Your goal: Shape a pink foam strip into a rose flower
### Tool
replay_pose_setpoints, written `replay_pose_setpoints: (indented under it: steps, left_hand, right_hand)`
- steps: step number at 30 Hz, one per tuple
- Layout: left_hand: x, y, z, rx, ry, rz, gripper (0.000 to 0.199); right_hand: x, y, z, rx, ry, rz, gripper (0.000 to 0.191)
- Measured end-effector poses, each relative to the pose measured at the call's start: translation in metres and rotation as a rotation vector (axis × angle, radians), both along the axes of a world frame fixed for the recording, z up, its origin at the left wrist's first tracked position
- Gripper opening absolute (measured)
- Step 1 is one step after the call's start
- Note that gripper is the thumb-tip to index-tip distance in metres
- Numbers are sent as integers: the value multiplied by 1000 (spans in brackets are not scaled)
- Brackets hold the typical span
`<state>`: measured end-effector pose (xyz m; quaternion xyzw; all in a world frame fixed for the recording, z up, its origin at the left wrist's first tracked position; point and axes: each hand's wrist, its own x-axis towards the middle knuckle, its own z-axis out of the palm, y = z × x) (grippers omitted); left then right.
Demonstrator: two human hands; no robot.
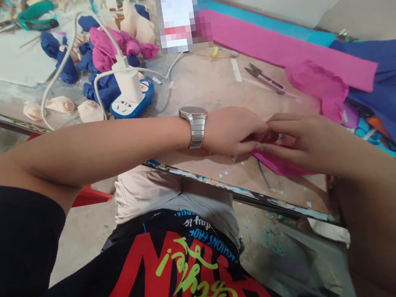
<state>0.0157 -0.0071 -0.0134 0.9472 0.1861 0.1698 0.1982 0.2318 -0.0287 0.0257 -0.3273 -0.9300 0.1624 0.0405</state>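
A strip of pink crepe paper [277,163] is held between my two hands, low over the front part of the table. My left hand [232,126], with a metal watch [196,125] on its wrist, is closed on the paper's left end, its thumb pressed to it. From the other side my right hand [315,142] pinches the same paper with thumb and fingers, and the loose part trails beneath its palm. A darker red bit shows between the fingertips; its shape is mostly hidden. Thread snips [266,79] lie beyond my hands, near a crumpled pink crepe piece [322,89].
A blue and white power strip [132,100] with a charger [127,82] and looping cables stands left of centre. Behind it are rolled paper flowers [106,48] in pink, blue and cream. Pink sheets [290,44] and blue sheets [378,64] lie right. Green-handled pliers [37,17] lie far left.
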Motion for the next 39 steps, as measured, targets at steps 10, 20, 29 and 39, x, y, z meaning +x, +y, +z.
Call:
replay_pose_setpoints:
  steps: [10,20,29,39]
  left_hand:
    - [0,-2,2,0,38,12,26]
    - [0,-3,3,7,35,7,28]
    - [0,-3,1,12,15,-1,29]
    - [0,-2,1,-14,1,4,27]
  right_hand:
    - [4,0,-1,-3,-44,-11,37]
    - [3,1,-1,0,-41,6,35]
    - [2,0,-1,11,-46,1,35]
    - [1,1,0,26,-21,-6,32]
